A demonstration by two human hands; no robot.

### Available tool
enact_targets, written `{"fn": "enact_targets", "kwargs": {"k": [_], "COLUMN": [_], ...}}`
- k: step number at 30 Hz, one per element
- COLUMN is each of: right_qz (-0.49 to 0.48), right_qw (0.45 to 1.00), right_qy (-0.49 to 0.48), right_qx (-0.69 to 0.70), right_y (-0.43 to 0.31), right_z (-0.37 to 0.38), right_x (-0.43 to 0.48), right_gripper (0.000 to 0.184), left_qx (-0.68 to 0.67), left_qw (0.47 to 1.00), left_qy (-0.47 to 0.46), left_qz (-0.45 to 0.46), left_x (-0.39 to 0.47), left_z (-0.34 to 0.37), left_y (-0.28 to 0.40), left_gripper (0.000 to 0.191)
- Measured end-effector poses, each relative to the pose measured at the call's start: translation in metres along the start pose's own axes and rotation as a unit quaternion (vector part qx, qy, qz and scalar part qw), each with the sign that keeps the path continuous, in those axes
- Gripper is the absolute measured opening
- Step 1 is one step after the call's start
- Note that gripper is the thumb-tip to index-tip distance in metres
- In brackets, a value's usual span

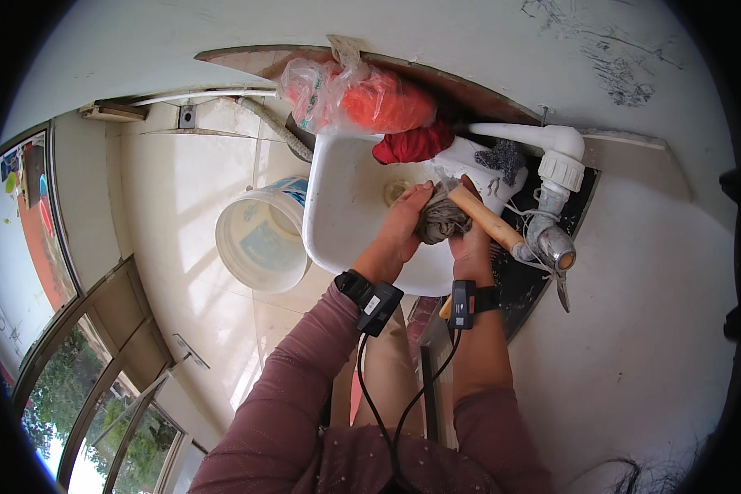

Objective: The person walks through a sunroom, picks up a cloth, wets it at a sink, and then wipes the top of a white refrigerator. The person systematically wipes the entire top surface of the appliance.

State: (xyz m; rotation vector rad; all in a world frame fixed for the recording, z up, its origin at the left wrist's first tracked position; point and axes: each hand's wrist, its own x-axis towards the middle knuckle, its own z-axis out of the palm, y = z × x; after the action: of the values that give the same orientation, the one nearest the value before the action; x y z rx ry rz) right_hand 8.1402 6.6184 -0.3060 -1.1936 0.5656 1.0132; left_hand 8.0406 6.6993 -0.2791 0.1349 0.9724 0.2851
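Note:
Both my hands hold a bunched wad of grey-brown cloth (439,217) over the white sink basin (339,197). My left hand (404,217) presses it from the left, fingers pointing up. On the opposite side my right hand (474,242) cups the wad, partly hidden behind a tan tube (486,217). This tube runs down from a metal tap (554,242), and its mouth ends just above the cloth. Something clear, apparently water, shows at that mouth. The basin's drain (396,191) lies just left of my left fingertips.
A red cloth (412,144) lies on the sink's far rim, near a dark mesh scrubber (499,158). Behind stands a plastic bag with orange-red contents (383,105). A white bucket (260,241) is on the tiled floor at left. White pipe (562,143) joins the tap.

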Motion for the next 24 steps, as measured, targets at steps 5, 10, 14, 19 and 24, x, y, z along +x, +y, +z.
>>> {"fn": "enact_targets", "kwargs": {"k": [5, 10, 14, 19, 24], "right_qz": [-0.233, -0.338, -0.354, -0.375, -0.331], "right_qw": [0.906, 0.745, 0.692, 0.73, 0.871], "right_qy": [-0.176, -0.207, -0.299, -0.252, -0.056], "right_qx": [-0.307, -0.536, -0.553, -0.513, -0.36], "right_y": [-0.001, -0.024, -0.027, -0.013, 0.006], "right_z": [-0.008, 0.001, 0.009, 0.014, 0.022], "right_x": [-0.052, -0.055, -0.038, -0.008, 0.017], "right_gripper": [0.055, 0.083, 0.073, 0.049, 0.023], "left_qx": [-0.121, -0.045, -0.013, 0.284, 0.285], "left_qw": [0.98, 0.987, 0.987, 0.944, 0.948], "left_qy": [-0.111, -0.094, -0.101, -0.107, 0.141], "left_qz": [-0.115, -0.125, -0.127, 0.127, 0.012], "left_x": [0.002, 0.012, 0.024, 0.044, 0.077], "left_z": [-0.01, -0.019, -0.032, -0.034, -0.016], "left_y": [-0.01, -0.02, -0.017, -0.023, -0.032], "left_gripper": [0.04, 0.033, 0.026, 0.024, 0.025]}}
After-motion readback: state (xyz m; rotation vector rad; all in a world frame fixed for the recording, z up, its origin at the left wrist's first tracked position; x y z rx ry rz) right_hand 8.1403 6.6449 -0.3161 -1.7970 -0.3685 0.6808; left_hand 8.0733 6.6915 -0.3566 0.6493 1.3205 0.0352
